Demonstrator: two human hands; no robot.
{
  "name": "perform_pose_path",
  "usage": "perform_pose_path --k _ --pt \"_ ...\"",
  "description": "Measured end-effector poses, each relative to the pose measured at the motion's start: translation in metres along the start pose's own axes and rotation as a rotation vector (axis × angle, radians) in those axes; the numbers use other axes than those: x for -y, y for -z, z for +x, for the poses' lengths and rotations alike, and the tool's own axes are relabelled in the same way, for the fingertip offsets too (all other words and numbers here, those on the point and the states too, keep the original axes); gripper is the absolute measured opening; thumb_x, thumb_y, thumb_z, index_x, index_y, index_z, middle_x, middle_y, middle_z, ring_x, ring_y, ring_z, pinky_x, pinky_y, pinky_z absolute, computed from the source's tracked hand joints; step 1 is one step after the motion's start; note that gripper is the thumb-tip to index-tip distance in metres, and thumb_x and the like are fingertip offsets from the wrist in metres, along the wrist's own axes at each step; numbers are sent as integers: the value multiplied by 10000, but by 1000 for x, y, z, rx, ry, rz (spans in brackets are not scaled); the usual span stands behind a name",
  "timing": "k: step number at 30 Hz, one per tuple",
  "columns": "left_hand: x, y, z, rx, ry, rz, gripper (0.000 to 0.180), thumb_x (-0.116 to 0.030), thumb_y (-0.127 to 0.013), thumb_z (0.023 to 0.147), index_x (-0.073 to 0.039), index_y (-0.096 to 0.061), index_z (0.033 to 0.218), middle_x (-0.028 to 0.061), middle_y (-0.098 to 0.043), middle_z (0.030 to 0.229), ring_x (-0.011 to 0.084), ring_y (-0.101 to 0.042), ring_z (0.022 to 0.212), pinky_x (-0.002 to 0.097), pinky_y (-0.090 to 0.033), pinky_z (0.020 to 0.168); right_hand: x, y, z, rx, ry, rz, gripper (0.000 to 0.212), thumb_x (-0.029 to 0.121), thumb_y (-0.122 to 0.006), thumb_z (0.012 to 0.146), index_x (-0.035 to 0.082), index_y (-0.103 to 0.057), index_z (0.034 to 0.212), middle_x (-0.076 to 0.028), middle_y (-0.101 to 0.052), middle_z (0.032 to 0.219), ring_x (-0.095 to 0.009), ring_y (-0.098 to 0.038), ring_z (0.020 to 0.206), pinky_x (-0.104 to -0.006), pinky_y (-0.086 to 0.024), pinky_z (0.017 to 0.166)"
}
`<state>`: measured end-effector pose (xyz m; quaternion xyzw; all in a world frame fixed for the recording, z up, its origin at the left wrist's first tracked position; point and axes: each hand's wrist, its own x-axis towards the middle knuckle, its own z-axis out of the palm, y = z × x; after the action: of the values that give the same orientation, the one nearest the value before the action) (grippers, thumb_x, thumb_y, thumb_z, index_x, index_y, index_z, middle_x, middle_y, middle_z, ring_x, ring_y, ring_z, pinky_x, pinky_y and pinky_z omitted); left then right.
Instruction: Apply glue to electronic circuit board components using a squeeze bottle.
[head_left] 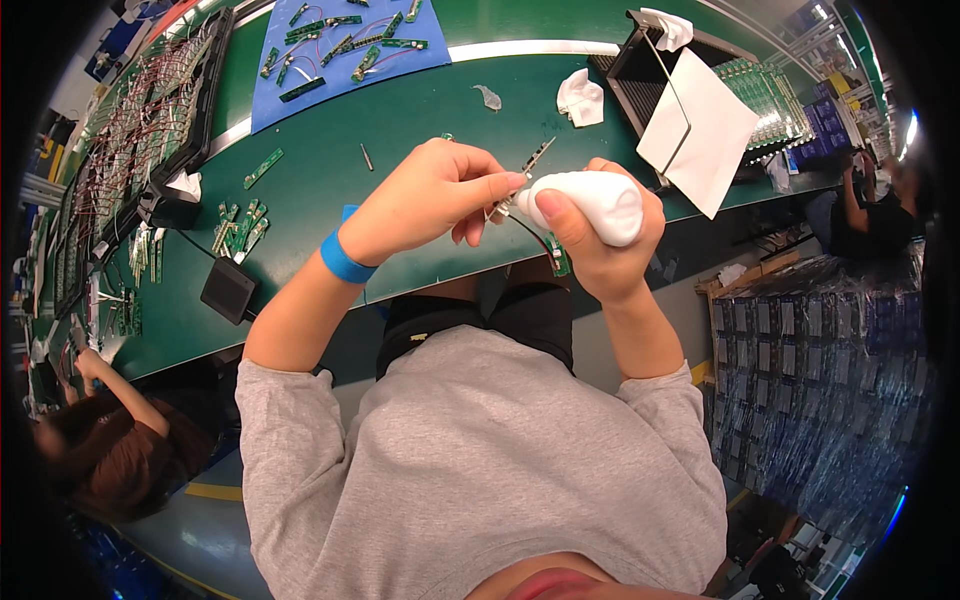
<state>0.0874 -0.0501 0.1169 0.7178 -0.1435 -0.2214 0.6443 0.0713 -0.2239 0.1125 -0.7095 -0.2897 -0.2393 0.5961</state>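
Note:
My left hand (430,195), with a blue band (345,260) on its wrist, pinches a narrow circuit board (540,155) between thumb and fingers. My right hand (612,268) is wrapped round a white squeeze bottle (600,205), tipped so its nozzle meets the board near my left fingertips. Whether anything comes out of the nozzle is too small to tell. Dark and red wires run down from the board to a small green board (559,257) hanging at the table's near edge. Both hands are above the green table (420,285).
Wired boards lie on a blue mat (350,85) at the back. Leftward are a board pile (238,230), a black box (228,290) and a wire-filled tray (150,130). A black rack (630,90), white sheet (700,130) and crumpled tissue (580,98) stand right. Other people work at both sides.

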Motion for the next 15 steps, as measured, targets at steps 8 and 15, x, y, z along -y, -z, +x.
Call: perform_pose_path --k 8,15 --pt "1 0 -2 -4 14 31 281 -236 -538 803 20 -574 692 25 -529 558 73 -502 431 191 -384 398 1 -2 -1 4 -26 -24 213 112 -717 653 14 -537 595 -26 -507 543 -86 -500 459 -207 -346 401" --pt "0 2 -4 6 13 48 270 -231 -540 800 16 -576 697 28 -536 566 72 -507 441 191 -384 404 -1 -3 -3 -22 -33 -12 195 97 -710 656 3 -545 611 -24 -503 547 -84 -496 467 -207 -346 407"
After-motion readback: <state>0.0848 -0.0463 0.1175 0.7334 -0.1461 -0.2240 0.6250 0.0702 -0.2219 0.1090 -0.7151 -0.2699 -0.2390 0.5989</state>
